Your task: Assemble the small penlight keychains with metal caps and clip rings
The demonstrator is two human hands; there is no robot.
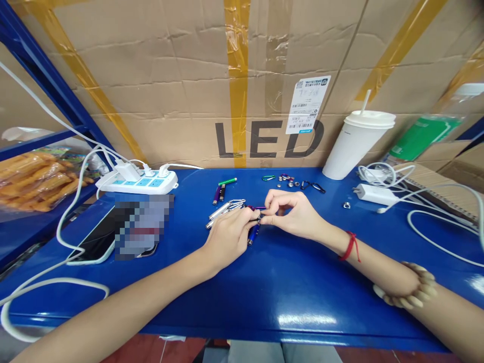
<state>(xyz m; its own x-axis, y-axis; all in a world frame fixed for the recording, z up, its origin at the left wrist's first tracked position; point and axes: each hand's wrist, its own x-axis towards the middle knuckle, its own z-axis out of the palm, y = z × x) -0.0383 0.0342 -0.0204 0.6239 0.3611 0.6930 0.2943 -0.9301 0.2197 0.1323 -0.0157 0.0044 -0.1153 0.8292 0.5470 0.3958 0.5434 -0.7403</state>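
Note:
My left hand [230, 234] and my right hand [293, 214] meet over the middle of the blue table [272, 287]. Both pinch a small purple keychain flashlight [257, 208] between their fingertips. A blue flashlight [254, 234] lies just under my left fingers. Silver flashlights [223, 210] lie beside my left hand. Further back lie a green flashlight [227, 181] and purple and dark ones [218, 193]. Small caps and rings [289, 180], a green carabiner [267, 178] and dark carabiners [313, 186] sit beyond my right hand.
A white power strip [138, 184] with plugged cables sits back left, a phone [100, 242] in front of it. A white cup with straw [355, 143] stands back right beside white chargers [376, 194] and cables. Cardboard boxes [189, 85] wall the back.

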